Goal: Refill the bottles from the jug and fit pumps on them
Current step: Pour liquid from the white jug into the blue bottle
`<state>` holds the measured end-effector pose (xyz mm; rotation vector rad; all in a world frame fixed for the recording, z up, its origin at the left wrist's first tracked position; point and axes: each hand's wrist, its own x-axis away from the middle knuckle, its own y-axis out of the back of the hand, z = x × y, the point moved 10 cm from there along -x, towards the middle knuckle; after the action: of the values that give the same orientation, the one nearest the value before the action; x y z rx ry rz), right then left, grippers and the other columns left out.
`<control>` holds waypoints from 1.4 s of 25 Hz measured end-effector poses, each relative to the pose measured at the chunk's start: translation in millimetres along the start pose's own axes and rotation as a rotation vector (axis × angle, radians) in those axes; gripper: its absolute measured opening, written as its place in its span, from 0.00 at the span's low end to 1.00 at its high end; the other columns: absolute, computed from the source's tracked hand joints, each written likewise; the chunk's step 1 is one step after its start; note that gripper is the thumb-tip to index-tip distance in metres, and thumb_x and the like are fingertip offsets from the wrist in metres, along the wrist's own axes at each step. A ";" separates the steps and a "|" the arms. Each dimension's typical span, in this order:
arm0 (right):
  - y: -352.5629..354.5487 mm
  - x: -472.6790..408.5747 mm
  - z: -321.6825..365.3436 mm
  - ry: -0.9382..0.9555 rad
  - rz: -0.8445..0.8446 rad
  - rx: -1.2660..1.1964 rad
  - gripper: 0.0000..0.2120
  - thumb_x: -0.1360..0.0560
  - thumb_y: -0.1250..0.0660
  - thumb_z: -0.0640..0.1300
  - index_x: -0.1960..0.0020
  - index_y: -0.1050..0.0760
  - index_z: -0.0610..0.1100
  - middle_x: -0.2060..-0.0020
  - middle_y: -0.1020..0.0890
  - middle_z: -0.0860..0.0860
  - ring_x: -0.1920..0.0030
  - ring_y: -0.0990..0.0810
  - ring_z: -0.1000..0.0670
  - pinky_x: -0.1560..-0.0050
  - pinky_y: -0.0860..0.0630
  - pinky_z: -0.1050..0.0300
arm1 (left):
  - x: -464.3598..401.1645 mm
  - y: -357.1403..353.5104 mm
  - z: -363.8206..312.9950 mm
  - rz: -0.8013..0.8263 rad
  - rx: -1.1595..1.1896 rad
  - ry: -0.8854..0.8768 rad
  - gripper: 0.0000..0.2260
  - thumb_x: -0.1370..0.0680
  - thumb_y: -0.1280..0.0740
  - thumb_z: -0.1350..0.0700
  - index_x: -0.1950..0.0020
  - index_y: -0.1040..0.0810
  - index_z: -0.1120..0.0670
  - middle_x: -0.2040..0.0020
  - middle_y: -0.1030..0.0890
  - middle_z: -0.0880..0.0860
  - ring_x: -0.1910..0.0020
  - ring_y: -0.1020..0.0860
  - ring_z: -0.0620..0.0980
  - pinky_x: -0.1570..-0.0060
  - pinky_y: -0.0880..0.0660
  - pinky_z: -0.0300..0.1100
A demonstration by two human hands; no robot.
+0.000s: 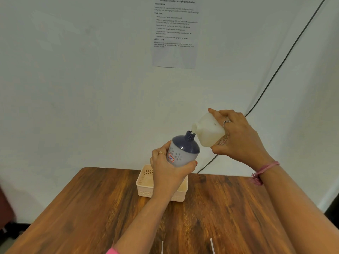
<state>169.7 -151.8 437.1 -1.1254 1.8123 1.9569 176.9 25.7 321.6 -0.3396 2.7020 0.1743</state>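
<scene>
The pouring step is going on. The left hand (166,169) has its fingers wrapped round the bottle (183,153) and holds it up in the air, tipped a little to the right, above the basket (145,182). The right hand (238,136) grips the jug (209,132) and tilts it so its mouth sits right at the open neck of the bottle (the two look like they touch). I think soap is going in now.

Next, the jug needs to tip back up slowly so nothing drips, and then a pump has to go on the bottle.

Some things are hard to see. I cannot tell how full the bottle is, since its side is not clear. The soap stream is too small to make out. No whole pump shows; two thin white sticks (162,247) poke in at the bottom edge of the table (91,208), and they may be pump tubes. The left arm hides part of the basket.
</scene>
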 end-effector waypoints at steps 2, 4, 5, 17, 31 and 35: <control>-0.4 -0.4 1.3 0.004 0.001 0.003 0.49 0.42 0.21 0.47 0.25 0.39 0.48 0.39 0.27 0.45 0.41 0.30 0.44 0.54 0.32 0.57 | -0.5 0.9 0.7 -0.003 -0.009 0.001 0.34 0.43 0.24 0.45 0.39 0.30 0.43 0.46 0.31 0.45 0.42 0.28 0.49 0.52 0.24 0.40; -1.2 -0.4 2.0 0.006 0.004 0.007 0.49 0.42 0.21 0.48 0.25 0.39 0.48 0.39 0.27 0.45 0.41 0.30 0.44 0.54 0.33 0.57 | -0.9 1.6 1.9 -0.007 -0.016 0.000 0.34 0.44 0.24 0.45 0.40 0.30 0.43 0.47 0.31 0.44 0.42 0.28 0.49 0.51 0.23 0.41; -2.0 -0.6 2.3 0.006 0.007 0.009 0.49 0.41 0.21 0.48 0.25 0.39 0.48 0.39 0.27 0.45 0.41 0.30 0.44 0.54 0.33 0.57 | -1.0 1.9 2.6 -0.009 -0.017 0.000 0.34 0.44 0.24 0.45 0.40 0.30 0.43 0.47 0.31 0.44 0.43 0.28 0.49 0.51 0.23 0.41; -7.8 -3.7 0.7 -0.005 0.008 0.010 0.49 0.42 0.22 0.48 0.25 0.39 0.49 0.39 0.27 0.47 0.41 0.31 0.47 0.53 0.34 0.58 | -4.8 3.6 9.1 -0.013 -0.008 0.005 0.32 0.43 0.24 0.45 0.42 0.31 0.41 0.44 0.29 0.48 0.43 0.27 0.49 0.51 0.22 0.43; -20.2 -8.5 2.3 -0.009 0.048 0.019 0.49 0.41 0.22 0.49 0.25 0.40 0.49 0.37 0.28 0.47 0.40 0.32 0.46 0.51 0.35 0.58 | -11.6 4.5 19.8 -0.025 -0.023 0.027 0.34 0.43 0.24 0.44 0.40 0.31 0.42 0.45 0.30 0.46 0.44 0.27 0.49 0.52 0.22 0.41; -21.6 -9.5 2.9 -0.002 0.045 0.017 0.48 0.41 0.22 0.48 0.25 0.40 0.48 0.37 0.27 0.46 0.40 0.31 0.46 0.51 0.35 0.58 | -12.8 2.9 20.8 -0.015 -0.020 0.022 0.34 0.43 0.24 0.44 0.41 0.32 0.41 0.46 0.30 0.45 0.44 0.27 0.48 0.52 0.23 0.40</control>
<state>188.9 -141.8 427.3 -1.0866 1.8656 1.9630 195.5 34.8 308.1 -0.3703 2.7207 0.1945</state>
